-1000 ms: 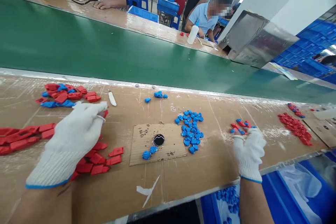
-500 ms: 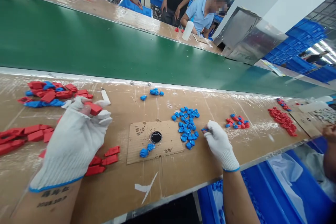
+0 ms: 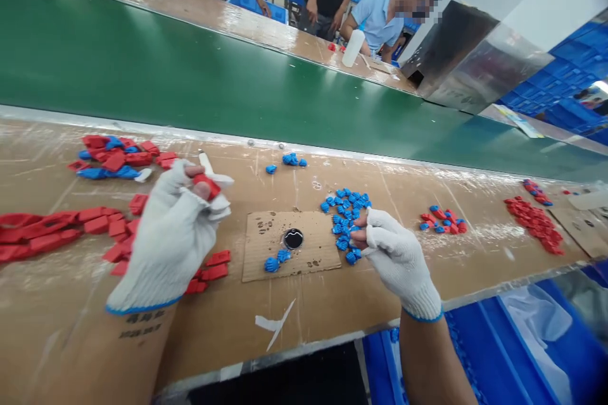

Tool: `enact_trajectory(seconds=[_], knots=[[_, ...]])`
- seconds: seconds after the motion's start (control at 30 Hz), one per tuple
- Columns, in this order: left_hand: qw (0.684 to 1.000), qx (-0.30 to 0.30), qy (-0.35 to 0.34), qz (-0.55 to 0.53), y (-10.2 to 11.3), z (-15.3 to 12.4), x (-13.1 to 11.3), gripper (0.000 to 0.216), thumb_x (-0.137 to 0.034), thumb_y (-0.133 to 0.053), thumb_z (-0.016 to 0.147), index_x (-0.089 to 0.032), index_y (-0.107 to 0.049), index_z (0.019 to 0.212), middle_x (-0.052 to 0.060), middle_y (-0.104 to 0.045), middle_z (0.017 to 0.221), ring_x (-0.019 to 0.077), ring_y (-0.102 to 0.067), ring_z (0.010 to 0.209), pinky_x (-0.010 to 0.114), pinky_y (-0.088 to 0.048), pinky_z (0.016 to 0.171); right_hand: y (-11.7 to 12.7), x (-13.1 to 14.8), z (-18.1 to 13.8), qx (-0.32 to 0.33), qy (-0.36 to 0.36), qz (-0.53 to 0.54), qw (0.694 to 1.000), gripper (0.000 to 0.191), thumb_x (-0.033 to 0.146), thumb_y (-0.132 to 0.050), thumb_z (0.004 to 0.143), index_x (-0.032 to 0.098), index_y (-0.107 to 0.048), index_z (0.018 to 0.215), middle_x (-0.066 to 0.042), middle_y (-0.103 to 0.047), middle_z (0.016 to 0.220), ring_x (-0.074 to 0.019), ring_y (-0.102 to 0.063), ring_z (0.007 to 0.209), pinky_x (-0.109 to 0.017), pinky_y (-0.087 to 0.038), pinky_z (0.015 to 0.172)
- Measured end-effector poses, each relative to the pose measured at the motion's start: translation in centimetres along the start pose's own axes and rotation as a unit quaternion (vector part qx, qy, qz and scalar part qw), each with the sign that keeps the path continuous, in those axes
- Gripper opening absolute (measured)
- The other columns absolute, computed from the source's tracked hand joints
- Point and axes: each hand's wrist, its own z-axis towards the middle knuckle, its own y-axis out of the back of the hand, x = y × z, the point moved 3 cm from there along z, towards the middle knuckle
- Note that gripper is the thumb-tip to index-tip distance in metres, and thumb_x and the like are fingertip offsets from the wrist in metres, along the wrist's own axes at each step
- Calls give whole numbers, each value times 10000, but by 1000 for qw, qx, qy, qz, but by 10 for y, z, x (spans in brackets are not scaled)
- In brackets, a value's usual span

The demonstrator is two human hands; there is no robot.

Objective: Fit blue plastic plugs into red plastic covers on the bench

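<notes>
My left hand point(image 3: 173, 240), in a white knit glove, is raised above the bench and pinches a small red plastic piece point(image 3: 206, 185) between bare fingertips. My right hand point(image 3: 396, 256), also gloved, rests at the near edge of a heap of small blue plastic pieces point(image 3: 346, 215), its fingers curled and pinched on the pieces there; what it holds is too small to name. A row of red pieces point(image 3: 57, 231) lies left of my left hand. More red pieces point(image 3: 211, 272) lie under it.
A cardboard pad point(image 3: 266, 247) with a black round insert point(image 3: 293, 238) sits between my hands. Mixed red and blue piles point(image 3: 116, 158) lie at back left and at right point(image 3: 441, 220). Behind runs a green conveyor belt point(image 3: 190, 82); other people work across it. Blue bins point(image 3: 517, 342) stand below right.
My right hand moved left from the small red-and-blue pile to the blue heap and closed on it. My left hand lifted a red piece from the bench and turned it upward.
</notes>
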Motion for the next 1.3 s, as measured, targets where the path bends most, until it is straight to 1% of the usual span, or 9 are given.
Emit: enact_trajectory(seconds=[0.13,0.37,0.53,0.73,0.87,0.97,1.1,1.2,1.3], knots=[[999,27,15,17,11,6,11,258,-139,-840,789,-217,-670,967,9,-759,882,84,-614,660,169,-534,591,-31,29,47,133,91,-18,987,246,-9,-554,885,235,-557,856,1,-618,826,-159,-556,740,-304,-445,680],[998,29,-2,49,14,7,11,350,-157,-842,739,-219,-612,997,-43,-634,842,81,-650,722,190,-606,693,-61,36,77,277,87,-119,950,250,17,-574,770,232,-499,871,2,-586,789,-174,-487,726,-291,-293,653],[997,28,23,73,12,4,8,328,-221,-834,796,-214,-572,993,-36,-654,857,84,-656,675,209,-598,635,-58,28,80,283,50,-114,951,159,81,-592,840,226,-540,879,-6,-634,807,-176,-531,726,-290,-339,661],[998,29,21,57,15,6,10,344,-219,-876,724,-194,-551,834,-7,-708,865,80,-668,664,213,-599,636,-55,17,87,279,-16,-97,955,118,137,-635,867,231,-604,931,15,-686,818,-164,-600,711,-297,-405,645],[998,47,23,46,15,4,11,360,-227,-913,703,-190,-564,784,-6,-695,870,99,-700,720,244,-639,700,-42,8,83,217,-69,-2,974,132,179,-685,892,241,-645,1001,2,-726,909,-155,-666,720,-309,-516,652],[995,85,28,45,13,-1,15,383,-208,-921,723,-196,-539,747,-4,-689,882,120,-724,791,278,-658,765,-32,7,79,101,-68,113,986,192,186,-754,883,258,-642,1022,-12,-731,985,-167,-701,800,-323,-580,693],[986,154,36,50,5,-12,20,337,-189,-911,757,-210,-589,854,-1,-714,896,133,-720,757,303,-648,719,-39,18,72,-27,-48,229,972,222,125,-791,858,264,-625,906,-10,-709,991,-202,-700,979,-365,-609,807],[980,173,56,77,-3,-23,22,371,-155,-937,715,-204,-667,964,8,-749,916,145,-739,784,294,-648,740,-53,28,67,-62,-38,277,958,229,94,-787,862,258,-629,877,-10,-703,981,-201,-691,939,-412,-607,859],[973,205,60,90,-12,-33,23,312,-144,-936,721,-189,-711,932,17,-763,919,142,-728,797,271,-631,741,-63,33,62,-69,-33,319,945,240,56,-768,879,262,-650,912,-12,-710,1030,-206,-702,979,-420,-602,895]])
